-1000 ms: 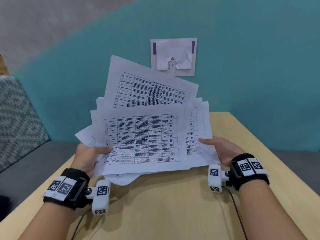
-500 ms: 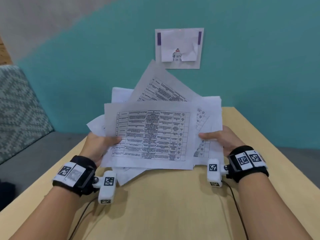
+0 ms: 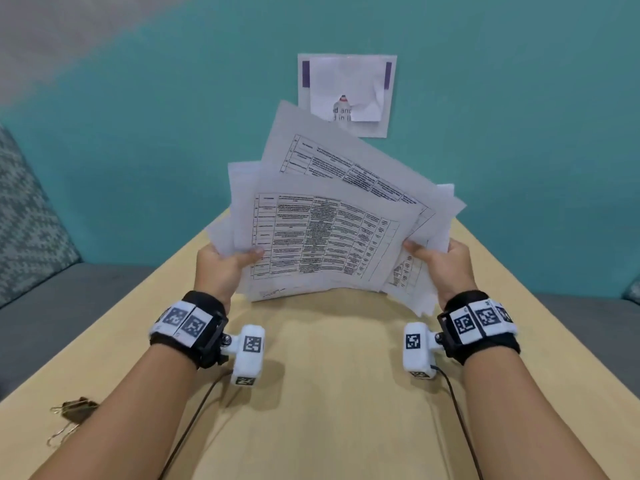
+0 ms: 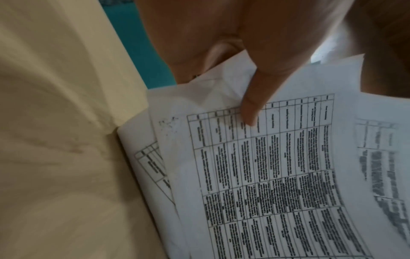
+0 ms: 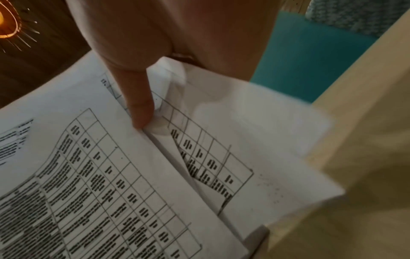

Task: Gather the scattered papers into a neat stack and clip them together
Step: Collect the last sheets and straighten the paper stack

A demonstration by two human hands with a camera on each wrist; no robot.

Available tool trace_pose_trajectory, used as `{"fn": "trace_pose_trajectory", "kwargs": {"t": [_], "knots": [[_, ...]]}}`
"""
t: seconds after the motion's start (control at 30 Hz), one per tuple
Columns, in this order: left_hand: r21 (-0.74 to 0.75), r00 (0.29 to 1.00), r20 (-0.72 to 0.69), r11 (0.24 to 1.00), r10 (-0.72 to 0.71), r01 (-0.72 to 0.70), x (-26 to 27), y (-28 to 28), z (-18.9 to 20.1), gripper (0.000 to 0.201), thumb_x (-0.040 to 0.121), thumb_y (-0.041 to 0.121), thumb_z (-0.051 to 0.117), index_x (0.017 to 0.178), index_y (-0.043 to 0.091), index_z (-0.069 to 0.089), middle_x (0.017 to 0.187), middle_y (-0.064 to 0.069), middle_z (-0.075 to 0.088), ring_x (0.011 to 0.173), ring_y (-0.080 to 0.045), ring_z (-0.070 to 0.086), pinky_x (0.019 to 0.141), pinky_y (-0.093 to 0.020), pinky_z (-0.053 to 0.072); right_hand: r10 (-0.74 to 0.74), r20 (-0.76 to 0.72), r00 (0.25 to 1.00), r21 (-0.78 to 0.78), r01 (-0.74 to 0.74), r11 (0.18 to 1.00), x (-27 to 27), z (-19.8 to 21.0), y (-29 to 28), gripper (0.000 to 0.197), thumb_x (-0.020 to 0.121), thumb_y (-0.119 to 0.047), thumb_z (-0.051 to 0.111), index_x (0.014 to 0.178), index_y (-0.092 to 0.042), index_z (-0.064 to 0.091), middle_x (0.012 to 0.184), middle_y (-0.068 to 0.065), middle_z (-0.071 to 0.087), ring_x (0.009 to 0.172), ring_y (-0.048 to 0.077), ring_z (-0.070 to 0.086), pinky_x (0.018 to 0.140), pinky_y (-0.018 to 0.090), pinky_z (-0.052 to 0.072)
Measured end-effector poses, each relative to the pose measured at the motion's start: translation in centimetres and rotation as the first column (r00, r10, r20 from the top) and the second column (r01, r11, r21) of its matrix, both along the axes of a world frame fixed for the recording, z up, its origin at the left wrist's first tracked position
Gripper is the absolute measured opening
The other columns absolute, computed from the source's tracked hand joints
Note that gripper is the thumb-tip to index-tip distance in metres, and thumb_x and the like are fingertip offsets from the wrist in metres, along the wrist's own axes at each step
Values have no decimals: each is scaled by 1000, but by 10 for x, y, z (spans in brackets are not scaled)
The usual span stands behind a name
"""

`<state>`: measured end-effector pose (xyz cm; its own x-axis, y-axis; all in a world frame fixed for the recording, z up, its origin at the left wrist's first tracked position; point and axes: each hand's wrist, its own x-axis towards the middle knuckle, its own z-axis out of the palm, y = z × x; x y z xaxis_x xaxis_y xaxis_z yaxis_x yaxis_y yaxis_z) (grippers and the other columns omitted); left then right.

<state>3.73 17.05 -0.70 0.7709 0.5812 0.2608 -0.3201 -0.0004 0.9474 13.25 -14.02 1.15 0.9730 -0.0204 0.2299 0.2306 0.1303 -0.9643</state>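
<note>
I have the papers [image 3: 325,237] lifted off the table [image 3: 339,393], held up in front of the teal wall [image 3: 519,133] and still fanned out unevenly, the sheets skewed at different angles with printed tables facing me. My left hand [image 3: 221,271] grips their left edge, thumb [image 4: 252,105] pressed flat on the top sheet and the other fingers curled behind, out of sight. My right hand [image 3: 446,268] grips the right edge the same way, its thumb [image 5: 139,105] lying across the front of the sheets, fingers hidden behind. The lower edges hang just above the tabletop. Binder clips [image 3: 72,415] lie on the table near its left edge, beside my left forearm and well apart from the papers. A torn notice [image 3: 346,95] hangs on the wall behind.
</note>
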Motion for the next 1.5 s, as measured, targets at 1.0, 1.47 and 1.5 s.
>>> {"fn": "trace_pose_trajectory", "kwargs": {"t": [1.0, 1.47, 1.5], "knots": [[14, 999, -19, 999, -47, 48, 4, 10, 18, 40, 80, -15, 72, 114, 6, 72, 107, -5, 78, 97, -23, 76, 82, -37, 60, -13, 4, 1000, -35, 13, 999, -4, 15, 17, 13, 92, -10, 68, 94, -23, 71, 100, -4, 75, 97, 21, 72, 93, 42, 56], [7, 991, -90, 995, -97, 98, 4, 10, 8, 43, 88, -8, 68, 125, 13, 66, 116, 0, 78, 108, -23, 74, 90, -42, 57, 60, -85, 995, -62, -65, 996, -6, 4, 11, 31, 80, -8, 80, 108, -18, 72, 102, -4, 77, 95, 16, 73, 83, 33, 56], [6, 991, -95, 995, -98, 99, 4, 9, 8, 41, 90, -8, 65, 124, 15, 66, 116, 1, 78, 108, -23, 74, 91, -42, 57, 66, -89, 994, -68, -73, 995, -6, 3, 11, 29, 81, -8, 79, 107, -19, 72, 102, -4, 77, 95, 16, 72, 82, 33, 55]]}}
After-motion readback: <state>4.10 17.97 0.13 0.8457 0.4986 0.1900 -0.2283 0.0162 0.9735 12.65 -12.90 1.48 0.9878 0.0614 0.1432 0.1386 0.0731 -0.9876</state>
